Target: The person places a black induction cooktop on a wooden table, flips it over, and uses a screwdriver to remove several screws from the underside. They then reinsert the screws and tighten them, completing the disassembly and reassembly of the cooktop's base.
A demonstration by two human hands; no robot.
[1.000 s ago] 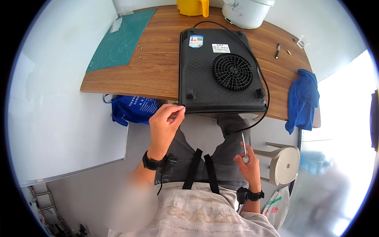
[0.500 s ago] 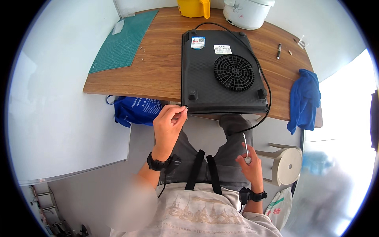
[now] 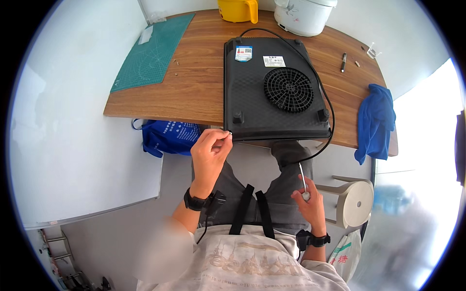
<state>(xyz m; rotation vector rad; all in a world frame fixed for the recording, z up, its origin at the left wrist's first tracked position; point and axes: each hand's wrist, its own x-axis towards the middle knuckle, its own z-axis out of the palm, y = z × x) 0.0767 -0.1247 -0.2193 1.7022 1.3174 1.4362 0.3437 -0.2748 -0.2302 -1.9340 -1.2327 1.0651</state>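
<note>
A black induction cooker (image 3: pixel 255 99) lies upside down at the near edge of the table, its round fan grille (image 3: pixel 289 89) and stubby feet facing up. At its near left corner is my left hand (image 3: pixel 209 156), thumb and fingertips pinched together. Whatever small thing they may hold is too small to name. My right hand (image 3: pixel 311 208), low on the right over my lap, grips a screwdriver (image 3: pixel 302 175) with a pale handle, its metal shaft pointing away from me. The shaft is apart from the cooker. A black power cord (image 3: pixel 326 94) runs over the cooker and down its right side.
The wooden table (image 3: pixel 199 58) carries a green cutting mat (image 3: pixel 150 53), a yellow pot (image 3: pixel 237 10), a white cooker (image 3: pixel 303 17), a pen (image 3: pixel 343 63) and tiny loose parts. A blue cloth (image 3: pixel 374 123) hangs over the right edge. A stool (image 3: pixel 353 204) stands right; a blue bag (image 3: pixel 170 137) is below left.
The whole view shifts slightly to the right. My left hand stays pinched at the cooker's corner, and my right hand keeps hold of the screwdriver.
</note>
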